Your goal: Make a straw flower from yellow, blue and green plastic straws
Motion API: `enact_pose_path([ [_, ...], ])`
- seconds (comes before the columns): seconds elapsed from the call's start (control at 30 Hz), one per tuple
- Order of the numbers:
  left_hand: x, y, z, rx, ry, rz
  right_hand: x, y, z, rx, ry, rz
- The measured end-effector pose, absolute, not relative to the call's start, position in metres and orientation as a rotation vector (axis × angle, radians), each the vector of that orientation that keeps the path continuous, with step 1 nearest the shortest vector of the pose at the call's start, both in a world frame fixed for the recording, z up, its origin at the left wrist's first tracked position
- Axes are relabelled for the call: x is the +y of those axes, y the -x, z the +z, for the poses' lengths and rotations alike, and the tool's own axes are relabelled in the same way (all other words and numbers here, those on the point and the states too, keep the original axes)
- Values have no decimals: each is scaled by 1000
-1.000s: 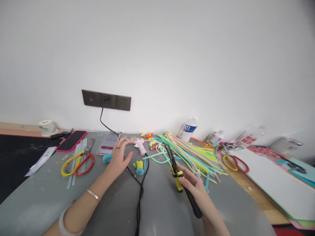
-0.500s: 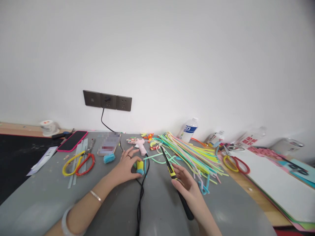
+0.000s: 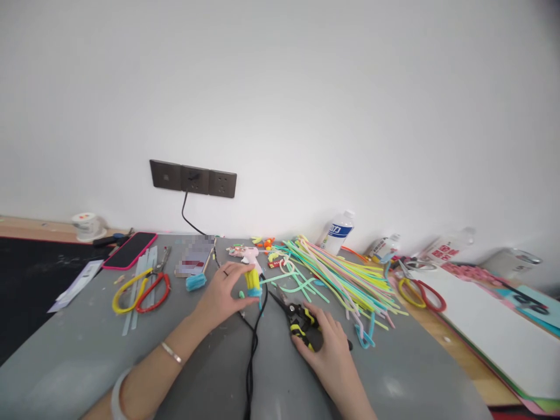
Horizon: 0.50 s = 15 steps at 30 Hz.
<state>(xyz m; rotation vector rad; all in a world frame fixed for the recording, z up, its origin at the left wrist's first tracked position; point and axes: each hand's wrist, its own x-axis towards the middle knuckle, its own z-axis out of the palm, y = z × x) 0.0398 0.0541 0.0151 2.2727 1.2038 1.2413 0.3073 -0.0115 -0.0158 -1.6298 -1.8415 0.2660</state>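
Note:
Between the thumb and fingers of my left hand, a small yellow and blue bundle of pipe cleaners is held upright just above the table. My right hand grips a pair of black and yellow pliers, thumb on one handle and fingers on the other. The jaws are parted and point up and left, low over the grey tabletop. Beyond my left hand lies a pink glue gun, partly covered by the fingers. A fuzzy blue bundle rests to the left of my left hand.
A black cable runs down the middle of the table. Many pastel pipe cleaners lie at the right, in front of a bottle. Red-and-yellow-handled scissors and a pink-edged phone are at the left. White sheets cover the right side.
The pliers have turned from edge-on to lying flatter, with the jaws spread and lower. My left hand has lifted the yellow and blue bundle slightly off the table.

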Motion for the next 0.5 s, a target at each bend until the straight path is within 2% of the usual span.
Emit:
enact_pose_path([
  [0.13,50,-41,19,1222,-2206,1258,-11,-309,-28,-1903,1619,157],
  [0.27,47,-46,17,1132,-1895,1272,-11,-308,-32,-1902,1584,120],
  [0.5,52,-54,10,924,-1353,1257,-16,-294,-9,-1727,1400,330],
])
